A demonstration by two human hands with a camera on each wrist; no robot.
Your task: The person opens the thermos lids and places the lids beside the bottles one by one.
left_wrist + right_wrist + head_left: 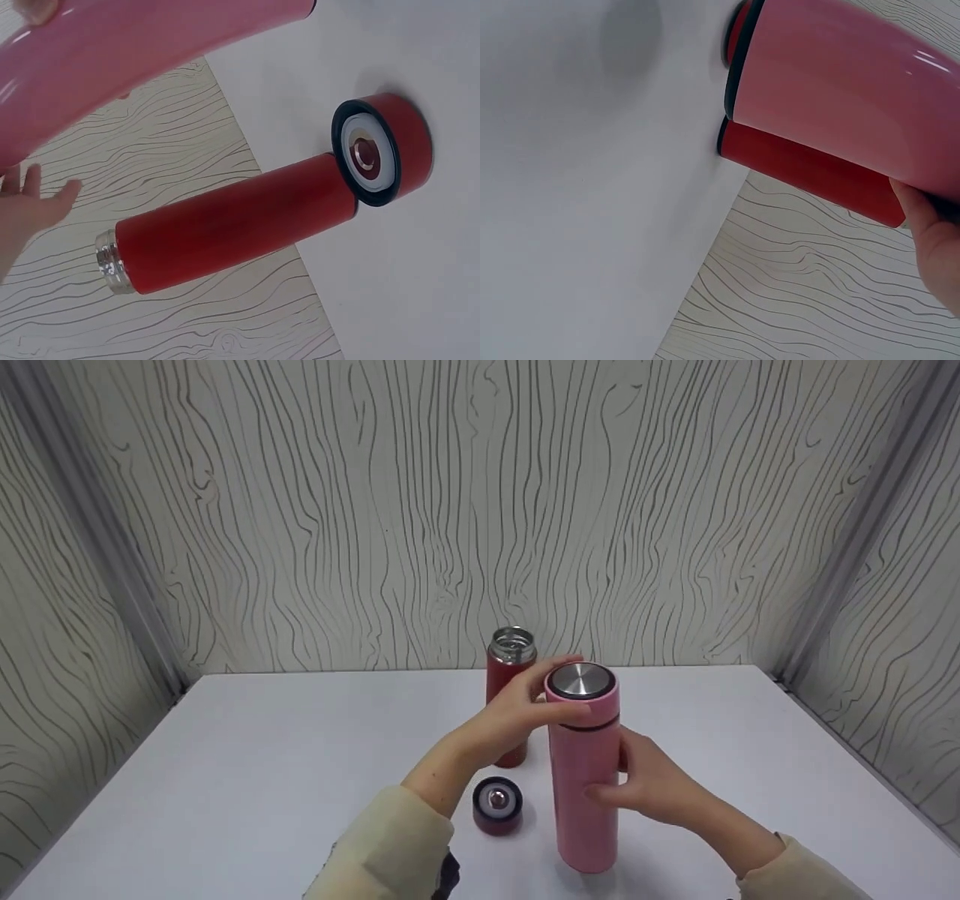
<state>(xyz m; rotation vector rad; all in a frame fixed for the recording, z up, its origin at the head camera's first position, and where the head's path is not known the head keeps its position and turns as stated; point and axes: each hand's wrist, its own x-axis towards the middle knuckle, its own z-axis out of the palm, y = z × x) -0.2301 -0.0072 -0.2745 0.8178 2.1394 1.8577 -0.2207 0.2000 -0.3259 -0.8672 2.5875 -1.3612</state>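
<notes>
A pink thermos [585, 802] stands upright in front of me, its lid [581, 680] on, with a brushed metal disc on top. My left hand [510, 712] grips this lid from the left, the thumb across its near side. Lower down, my right hand [652, 780] holds the thermos body from the right, thumb in front. Whether the base touches the table cannot be told. Just behind is a red thermos [240, 225] without its lid, bare metal neck showing, partly hidden by my left hand in the head view. The red lid [409, 146] lies upside down near it.
The white table [262, 780] carries these things right of its middle. Pale panels with a dark wood-grain pattern [375, 510] close off the back and both sides, with grey posts [855, 525] at the corners.
</notes>
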